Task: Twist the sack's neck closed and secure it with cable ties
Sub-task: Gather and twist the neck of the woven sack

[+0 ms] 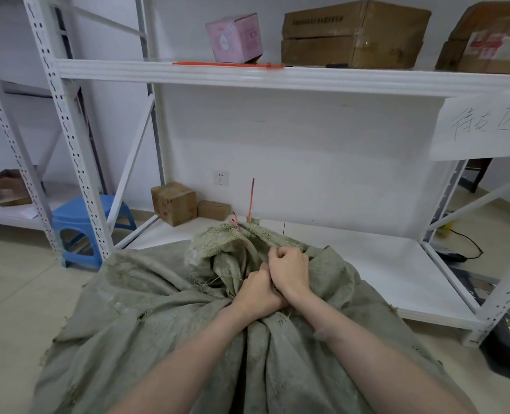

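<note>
A big grey-green woven sack (146, 318) lies on the floor in front of me, its gathered neck (235, 249) pointing toward the shelving. My left hand (259, 291) grips the bunched neck low down. My right hand (291, 268) sits just above it, fingers curled around the same fabric. A red cable tie (251, 201) sticks upright out of the frayed mouth of the sack. More red cable ties (229, 64) lie along the front of the upper shelf.
White metal shelving (277, 77) stands ahead with cardboard boxes (355, 34) and a pink box (234, 37) on top. Small cartons (173, 203) sit on the low shelf. A blue plastic stool (80, 231) is at the left, a black cable (468, 246) at the right.
</note>
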